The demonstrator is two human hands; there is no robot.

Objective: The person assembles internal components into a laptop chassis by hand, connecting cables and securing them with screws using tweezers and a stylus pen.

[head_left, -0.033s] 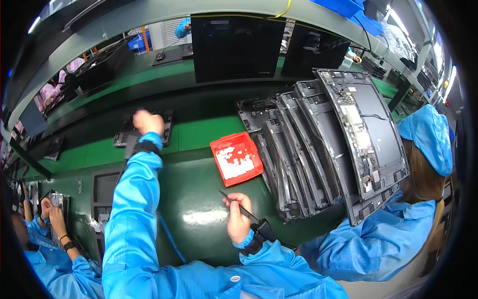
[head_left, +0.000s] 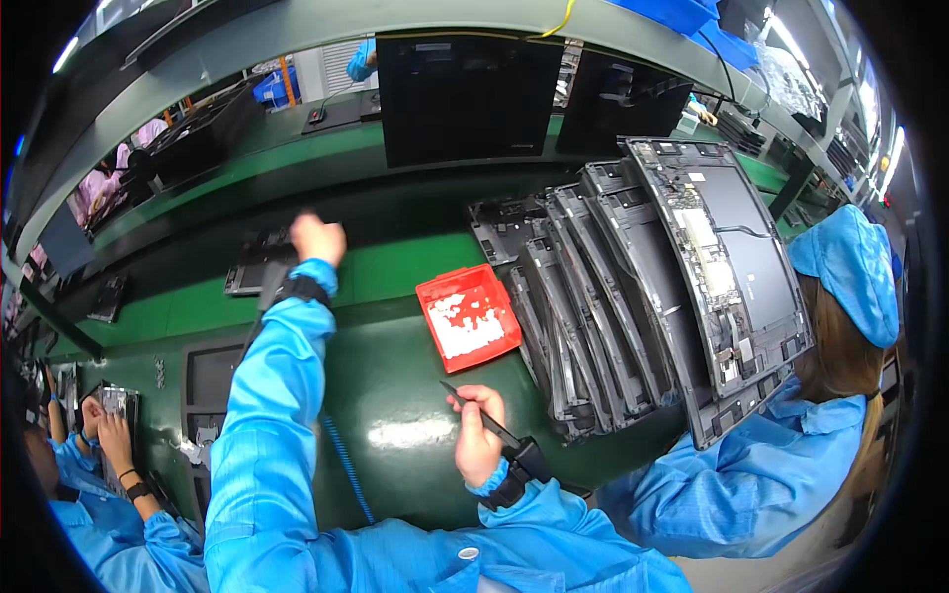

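Note:
My left hand (head_left: pixel 318 240) is reached far out, slightly blurred, with fingers curled like a fist; what they may hold is hidden. It is at the right side of a dark flat device part (head_left: pixel 255 269) lying on the green bench. A dark strip lies along my left wrist. My right hand (head_left: pixel 478 440) is closed round a slim black pointed tool (head_left: pixel 494 427), its tip pointing up and left over the bench. Beyond it stands a red tray (head_left: pixel 423 308) with many small white pieces in it.
A leaning stack of dark device housings (head_left: pixel 633 296) fills the right, the front one showing circuit boards. Close by sits a co-worker in a blue cap (head_left: pixel 850 277). A second person's hands (head_left: pixel 107 425) work at lower left. A dark tray (head_left: pixel 213 376) and blue coiled cord (head_left: pixel 344 469) are nearer me.
My left hand has shifted to the right, away from the middle of the dark device part. My right hand and the black tool have moved only slightly.

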